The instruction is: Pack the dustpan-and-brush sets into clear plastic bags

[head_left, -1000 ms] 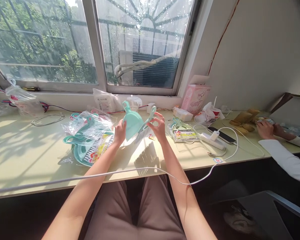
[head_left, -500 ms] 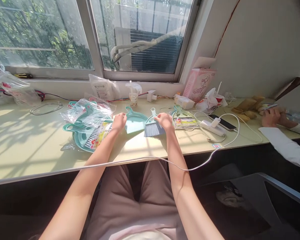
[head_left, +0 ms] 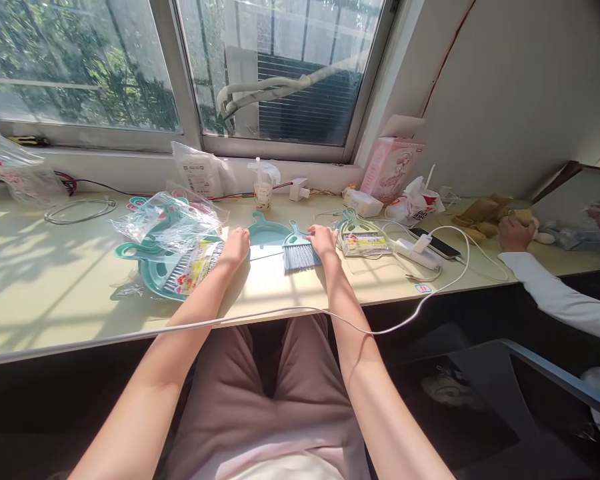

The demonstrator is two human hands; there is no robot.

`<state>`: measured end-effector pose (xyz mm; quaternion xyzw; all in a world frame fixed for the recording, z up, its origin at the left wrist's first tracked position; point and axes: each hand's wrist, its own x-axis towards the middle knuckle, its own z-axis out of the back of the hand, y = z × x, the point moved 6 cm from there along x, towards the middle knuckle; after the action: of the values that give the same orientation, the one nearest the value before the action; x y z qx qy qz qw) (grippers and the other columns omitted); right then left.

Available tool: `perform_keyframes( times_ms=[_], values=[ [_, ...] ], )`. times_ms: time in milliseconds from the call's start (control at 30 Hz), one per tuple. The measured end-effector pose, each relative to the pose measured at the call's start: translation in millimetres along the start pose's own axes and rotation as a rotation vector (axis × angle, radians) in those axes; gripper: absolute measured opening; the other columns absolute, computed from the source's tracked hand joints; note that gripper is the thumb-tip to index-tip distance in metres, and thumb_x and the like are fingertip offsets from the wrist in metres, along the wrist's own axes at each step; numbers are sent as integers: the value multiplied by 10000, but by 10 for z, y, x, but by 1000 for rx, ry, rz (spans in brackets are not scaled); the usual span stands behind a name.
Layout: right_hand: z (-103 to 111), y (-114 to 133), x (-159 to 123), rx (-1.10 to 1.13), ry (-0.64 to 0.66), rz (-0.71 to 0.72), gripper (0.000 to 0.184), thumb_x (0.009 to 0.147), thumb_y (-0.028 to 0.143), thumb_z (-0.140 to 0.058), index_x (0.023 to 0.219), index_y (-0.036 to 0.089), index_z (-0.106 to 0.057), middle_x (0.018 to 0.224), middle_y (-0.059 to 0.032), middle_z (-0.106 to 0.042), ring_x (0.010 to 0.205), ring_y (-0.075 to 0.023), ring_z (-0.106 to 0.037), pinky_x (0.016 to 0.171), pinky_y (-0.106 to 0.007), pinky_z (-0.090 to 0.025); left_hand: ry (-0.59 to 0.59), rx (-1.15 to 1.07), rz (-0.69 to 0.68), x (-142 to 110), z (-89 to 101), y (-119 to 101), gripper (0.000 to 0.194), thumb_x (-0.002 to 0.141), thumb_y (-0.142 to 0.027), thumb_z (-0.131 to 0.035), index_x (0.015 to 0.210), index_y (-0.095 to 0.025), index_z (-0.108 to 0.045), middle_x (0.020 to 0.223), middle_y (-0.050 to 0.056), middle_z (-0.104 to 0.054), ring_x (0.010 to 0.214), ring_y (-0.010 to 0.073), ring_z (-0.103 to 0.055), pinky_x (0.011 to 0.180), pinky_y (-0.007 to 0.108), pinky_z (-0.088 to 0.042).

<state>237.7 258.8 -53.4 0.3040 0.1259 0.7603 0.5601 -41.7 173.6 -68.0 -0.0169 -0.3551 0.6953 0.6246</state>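
Note:
A teal dustpan [head_left: 269,235] lies on the table between my hands, its handle toward the window. My left hand [head_left: 237,245] is closed on the dustpan's left edge, fingertips partly hidden. A small teal brush [head_left: 295,239] with grey bristles overlaps or abuts the dustpan's right side; I cannot tell which. Closed on the brush's right side is my right hand [head_left: 323,240], and the bristles point toward me. Left of my left hand sit stacked teal dustpan sets [head_left: 153,277] with a printed label, partly under clear plastic wrap [head_left: 180,217].
Right of my right hand lies a green dustpan set [head_left: 363,240] with a label. Beyond it are a power strip [head_left: 416,257], a phone [head_left: 436,244] and a cup. A white cable [head_left: 290,309] crosses the table's front edge. Another person's hand [head_left: 515,235] holds something at far right.
The brush has shifted slightly left and its handle now leans toward the dustpan. The dustpan looks more shaded. The other person's hands have moved apart. My view has turned slightly right.

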Motion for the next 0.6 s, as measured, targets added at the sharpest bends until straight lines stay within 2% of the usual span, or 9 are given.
perform_keyframes(
  times_ms=[167,233,300,367,467,533,600],
  values=[
    [32,13,16,-9,13,-7,77,958,232,-810,909,252,-865,1071,-102,-880,1207,-324,-761,1208,-535,-413,61,95,119,-50,68,-29,105,848,-123,-598,895,-216,-609,1030,203,-689,1227,420,-680,1146,518,-531],
    [62,58,8,58,-6,-3,60,941,249,-829,906,271,-872,1037,-78,-882,1157,-314,-778,1162,-502,-475,61,10,140,-57,95,-50,109,811,-122,-619,884,-198,-644,1064,224,-715,1241,436,-690,1148,538,-530],
    [70,144,-26,140,-10,12,63,946,266,-826,955,286,-885,1065,-62,-883,1107,-300,-790,1081,-450,-540,54,-95,137,-46,106,-83,194,775,-121,-628,944,-172,-708,1113,227,-753,1256,428,-706,1162,544,-536],
    [57,276,-86,193,-9,56,86,959,279,-819,1004,287,-892,1120,-58,-878,1094,-291,-791,1027,-411,-567,31,-202,120,-25,107,-130,402,766,-124,-627,1145,-140,-762,1220,222,-777,1305,405,-709,1190,540,-536],
    [48,459,-181,212,-58,112,101,990,289,-797,1032,283,-888,1184,-65,-858,1130,-299,-774,1045,-409,-560,15,-353,108,8,71,-203,636,797,-159,-631,1425,-114,-719,1346,213,-758,1373,377,-690,1236,533,-518],
    [70,493,-209,231,-128,83,124,1025,314,-759,1053,277,-874,1207,-83,-837,1132,-313,-757,1049,-430,-558,13,-442,89,25,41,-256,633,814,-195,-626,1434,-123,-728,1332,190,-757,1370,370,-692,1253,534,-508],
    [114,473,-204,248,-208,35,128,1041,328,-738,1048,264,-848,1234,-109,-814,1168,-335,-729,1074,-461,-549,-16,-522,51,35,33,-309,558,824,-206,-609,1359,-156,-760,1304,160,-761,1360,362,-697,1254,536,-506]
  ],
)
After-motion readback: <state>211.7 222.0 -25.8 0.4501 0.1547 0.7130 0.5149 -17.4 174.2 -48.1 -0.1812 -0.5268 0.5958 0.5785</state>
